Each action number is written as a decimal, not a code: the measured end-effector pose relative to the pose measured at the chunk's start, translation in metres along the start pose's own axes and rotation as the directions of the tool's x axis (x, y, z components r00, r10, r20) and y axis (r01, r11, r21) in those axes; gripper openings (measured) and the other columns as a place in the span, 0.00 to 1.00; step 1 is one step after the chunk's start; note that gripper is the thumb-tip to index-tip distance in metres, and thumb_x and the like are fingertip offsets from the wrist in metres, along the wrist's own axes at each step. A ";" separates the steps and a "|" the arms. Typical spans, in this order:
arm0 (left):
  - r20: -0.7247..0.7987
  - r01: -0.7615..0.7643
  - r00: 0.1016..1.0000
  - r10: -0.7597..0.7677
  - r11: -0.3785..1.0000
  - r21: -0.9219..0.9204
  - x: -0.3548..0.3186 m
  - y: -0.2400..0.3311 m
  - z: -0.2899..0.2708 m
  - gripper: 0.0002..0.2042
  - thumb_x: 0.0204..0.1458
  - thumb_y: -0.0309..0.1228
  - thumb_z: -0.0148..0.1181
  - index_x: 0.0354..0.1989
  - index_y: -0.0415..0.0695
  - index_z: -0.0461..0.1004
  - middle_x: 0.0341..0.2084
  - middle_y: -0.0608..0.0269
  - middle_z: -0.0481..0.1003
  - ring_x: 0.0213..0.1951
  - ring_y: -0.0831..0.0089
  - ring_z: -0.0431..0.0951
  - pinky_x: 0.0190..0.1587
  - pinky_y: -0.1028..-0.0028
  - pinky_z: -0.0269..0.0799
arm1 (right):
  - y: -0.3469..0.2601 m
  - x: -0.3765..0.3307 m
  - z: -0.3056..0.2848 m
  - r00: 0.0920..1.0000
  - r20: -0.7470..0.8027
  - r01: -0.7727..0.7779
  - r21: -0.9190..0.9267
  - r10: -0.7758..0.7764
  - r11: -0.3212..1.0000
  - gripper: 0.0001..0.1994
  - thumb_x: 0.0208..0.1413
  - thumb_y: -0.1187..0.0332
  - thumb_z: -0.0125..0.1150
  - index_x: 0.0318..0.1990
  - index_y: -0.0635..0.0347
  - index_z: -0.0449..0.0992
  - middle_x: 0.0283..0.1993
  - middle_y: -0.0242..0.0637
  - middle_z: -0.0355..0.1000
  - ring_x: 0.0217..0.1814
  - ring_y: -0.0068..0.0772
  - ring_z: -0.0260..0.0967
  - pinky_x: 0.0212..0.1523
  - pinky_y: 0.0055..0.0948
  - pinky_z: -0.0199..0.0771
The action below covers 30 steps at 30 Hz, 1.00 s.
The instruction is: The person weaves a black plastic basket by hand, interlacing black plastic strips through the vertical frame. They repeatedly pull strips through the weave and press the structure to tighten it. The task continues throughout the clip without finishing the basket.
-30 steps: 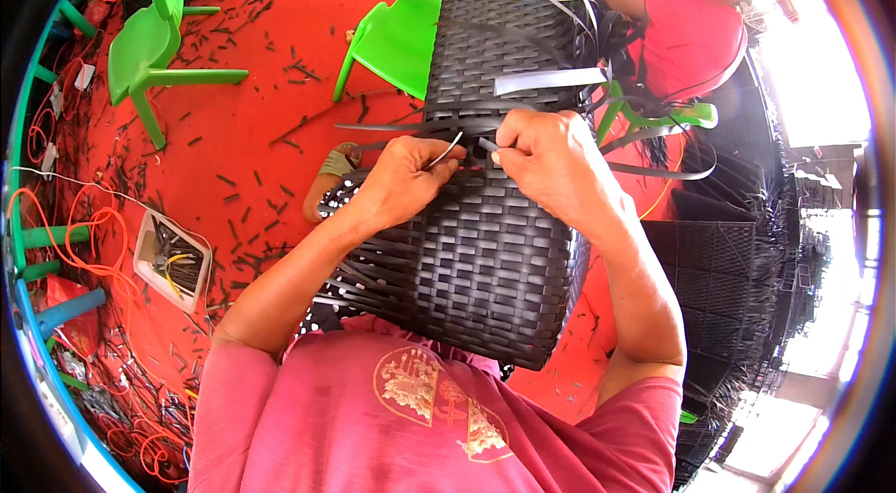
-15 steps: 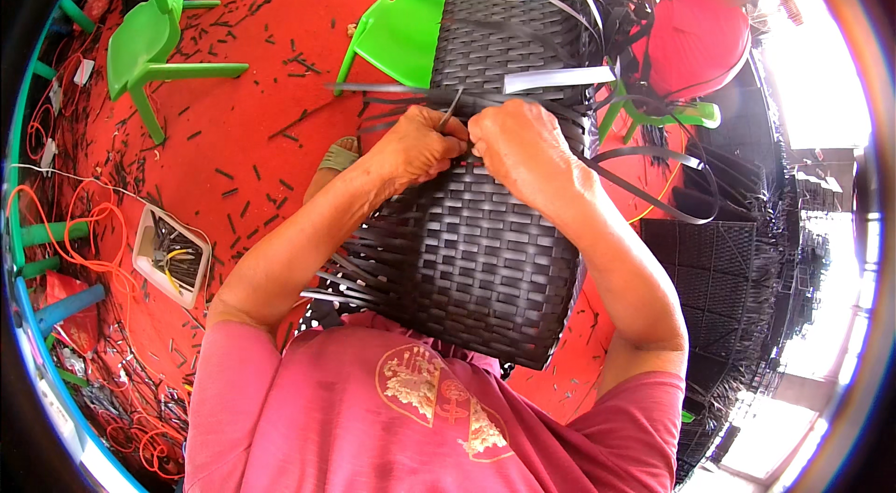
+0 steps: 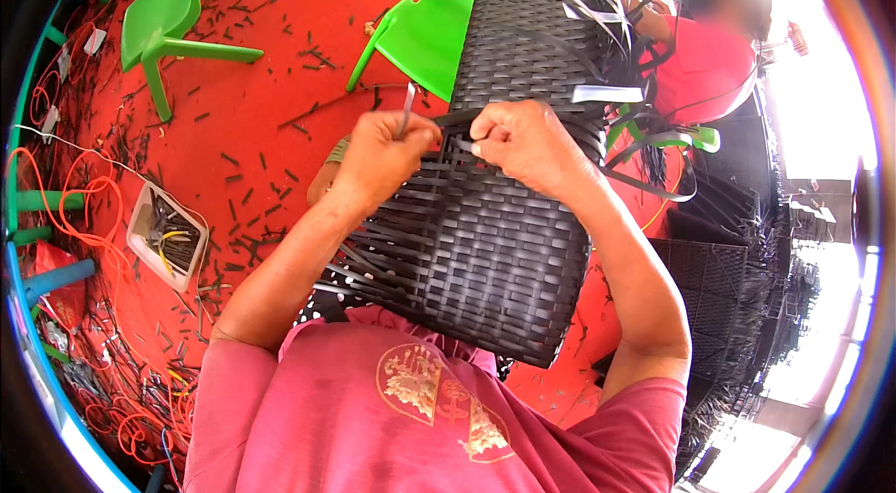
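A black woven plastic-rattan panel (image 3: 504, 250) lies over my lap and stretches away toward a green chair. My left hand (image 3: 387, 157) is closed just off its left edge. From that fist sticks up a thin flat grey piece (image 3: 408, 101); whether it is a tool or a strip end I cannot tell. My right hand (image 3: 527, 143) rests on the weave, thumb and fingers pinched together at a black strip (image 3: 457, 118) that crosses the panel. Loose strip ends (image 3: 378, 236) fan out from the left edge, below my left hand. A pale strip (image 3: 607, 94) lies beyond my right hand.
Green chairs (image 3: 420, 26) stand ahead and at far left (image 3: 166, 21). A person in red (image 3: 700, 73) sits at far right. A pale bin (image 3: 145, 227) of black scraps stands left, near orange cords (image 3: 107, 213). Dark woven pieces (image 3: 709, 297) are stacked right. Offcuts litter the red floor.
My left hand has moved left, away from my right hand, and the grey piece in it now points upward. My right hand stays near the same place on the weave.
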<state>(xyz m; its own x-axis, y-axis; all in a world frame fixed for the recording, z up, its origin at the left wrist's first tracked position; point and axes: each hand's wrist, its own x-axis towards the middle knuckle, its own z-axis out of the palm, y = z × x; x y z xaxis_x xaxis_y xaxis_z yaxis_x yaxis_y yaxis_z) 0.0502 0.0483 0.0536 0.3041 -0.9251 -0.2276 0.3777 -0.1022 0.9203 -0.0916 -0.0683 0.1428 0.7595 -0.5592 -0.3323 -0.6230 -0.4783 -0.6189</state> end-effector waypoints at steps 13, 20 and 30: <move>0.169 -0.003 0.984 -0.048 0.956 0.293 0.039 -0.046 0.007 0.10 0.54 0.27 0.53 0.41 0.37 0.78 0.16 0.71 0.69 0.19 0.86 0.64 0.21 0.80 0.60 | 0.018 0.026 0.025 0.997 -0.015 0.054 -0.520 -0.072 0.853 0.04 0.43 0.78 0.54 0.23 0.63 0.76 0.24 0.51 0.72 0.31 0.58 0.71 0.34 0.47 0.71; 0.296 0.282 0.917 -0.268 0.959 -0.006 0.046 -0.041 -0.002 0.08 0.51 0.25 0.57 0.37 0.40 0.79 0.13 0.75 0.63 0.13 0.87 0.57 0.14 0.82 0.48 | 0.014 0.034 0.024 0.999 0.023 -0.024 -0.548 0.043 0.836 0.04 0.43 0.77 0.54 0.24 0.61 0.76 0.25 0.51 0.73 0.33 0.58 0.71 0.34 0.47 0.70; 0.375 0.216 0.883 -0.284 0.953 0.214 0.065 -0.038 0.002 0.05 0.46 0.27 0.60 0.24 0.39 0.78 0.12 0.73 0.65 0.14 0.84 0.59 0.16 0.77 0.50 | 0.015 0.030 0.028 0.999 -0.016 -0.036 -0.563 0.033 0.826 0.02 0.45 0.77 0.56 0.25 0.62 0.75 0.25 0.51 0.72 0.34 0.58 0.71 0.35 0.48 0.69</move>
<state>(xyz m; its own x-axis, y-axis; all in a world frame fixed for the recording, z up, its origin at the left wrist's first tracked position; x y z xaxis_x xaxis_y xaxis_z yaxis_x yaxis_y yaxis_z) 0.0540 -0.0084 0.0041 -0.1666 -0.9246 -0.3427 0.2385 -0.3750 0.8958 -0.0727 -0.0732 0.1040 0.7353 -0.5854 -0.3414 -0.6473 -0.7559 -0.0980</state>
